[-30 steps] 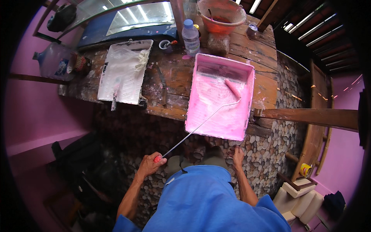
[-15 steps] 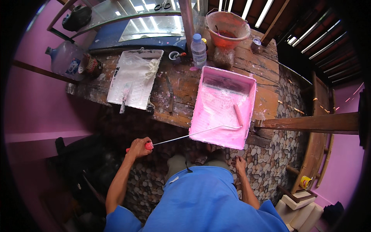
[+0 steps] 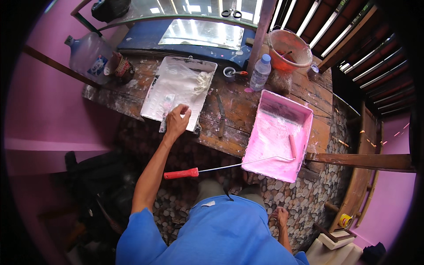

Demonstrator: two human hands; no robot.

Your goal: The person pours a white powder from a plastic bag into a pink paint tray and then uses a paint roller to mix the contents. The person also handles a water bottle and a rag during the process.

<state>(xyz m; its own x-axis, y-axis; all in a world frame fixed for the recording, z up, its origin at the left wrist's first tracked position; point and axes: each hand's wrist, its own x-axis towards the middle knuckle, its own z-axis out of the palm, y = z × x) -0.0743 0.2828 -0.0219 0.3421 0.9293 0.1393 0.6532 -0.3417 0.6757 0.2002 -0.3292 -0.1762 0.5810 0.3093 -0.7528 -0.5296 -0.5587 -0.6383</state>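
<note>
My left hand (image 3: 178, 120) hovers over the near edge of a white paint tray (image 3: 152, 84), its fingers loosely bent and holding nothing. Right beside it, a paint-smeared scraper (image 3: 166, 110) lies on the tray's ribbed slope, its handle over the near edge. A crumpled whitish rag or glove (image 3: 202, 83) lies at the tray's right side. The paint roller (image 3: 229, 166) rests with its pink roller head in a pink-coated tray (image 3: 254, 145); its red handle sticks out past the table edge. My right hand (image 3: 281, 216) hangs low beside my leg, empty, fingers slightly curled and apart.
On the wooden table (image 3: 234, 110) are a long dark blade-like tool (image 3: 221, 115), a small cup (image 3: 229, 73) with a red-handled brush, a plastic bottle (image 3: 260, 73) and a paint-stained bucket (image 3: 289, 51). A large water jug (image 3: 90, 57) stands far left. A wooden beam (image 3: 357, 161) juts in from the right.
My left hand has let go of the roller's red handle and moved up to the white tray. The roller stays lying in the pink tray. The whole view has shifted slightly.
</note>
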